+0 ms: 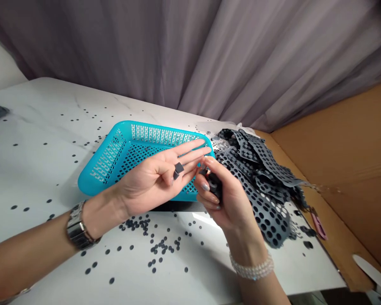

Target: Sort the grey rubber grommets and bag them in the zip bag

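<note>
My left hand [160, 176] is palm up over the basket, its fingers stretched out and its thumb bent inward. A small dark square-edged piece [178, 169] sits at the thumb, against the base of the fingers. Close to those fingertips, my right hand [227, 186] is curled round several black pieces [214, 186]; their exact kind is unclear. Its thumb and forefinger come together at the tip, and I cannot make out what is between them. Beneath both hands stands a turquoise plastic basket [97, 165] with a lattice bottom.
Many small black discs [160, 248] are scattered over the white table [209, 271]. Dark perforated sheets [260, 199] lie heaped at the right, near a pink-handled tool [319, 224]. A grey curtain [146, 51] hangs behind; cardboard [343, 144] stands along the right.
</note>
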Motion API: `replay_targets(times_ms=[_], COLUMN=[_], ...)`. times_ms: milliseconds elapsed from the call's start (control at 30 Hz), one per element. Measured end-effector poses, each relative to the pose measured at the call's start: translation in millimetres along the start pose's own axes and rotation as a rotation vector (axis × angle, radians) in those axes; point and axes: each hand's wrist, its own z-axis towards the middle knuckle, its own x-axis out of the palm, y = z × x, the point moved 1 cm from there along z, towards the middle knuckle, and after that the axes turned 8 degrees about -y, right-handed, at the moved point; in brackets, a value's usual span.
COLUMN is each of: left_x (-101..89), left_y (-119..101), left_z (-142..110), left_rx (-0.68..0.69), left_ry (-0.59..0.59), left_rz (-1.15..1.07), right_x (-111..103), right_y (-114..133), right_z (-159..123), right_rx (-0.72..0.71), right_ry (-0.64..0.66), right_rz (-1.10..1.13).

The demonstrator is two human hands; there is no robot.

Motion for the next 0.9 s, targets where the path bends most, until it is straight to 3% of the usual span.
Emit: replay_targets(times_ms=[133,300,500,633,733,900], left_x=[-2.9,-3.4,-0.7,2.0,4.2,4.5], left_y=[-1,-2,-3,-4,-1,2], left_z=[0,0,-3,-5,-4,3], left_rx=[0.013,0.055,0.086,0.106,0.092,0.133], left_ry=[0.020,0.020,0.040,0.033,-0.031,-0.278], left_rz=[0.107,0.161,0.202,0.260,0.227,0.167], right_x=[13,19,11,4,7,25], right_y=[-8,-9,-4,-4,-14,-31], right_z=[-2,-3,-5,-6,-2,12], right_rx=[-0.108,-0.205,-0.156,-0.184,-0.197,-0.212], right_ry=[-0.009,-0.114,-0.066,-0.121,-0.190,-0.305], right_rz=[-0.150,-0.264,-0.194,-0.180,-0.150,0.072])
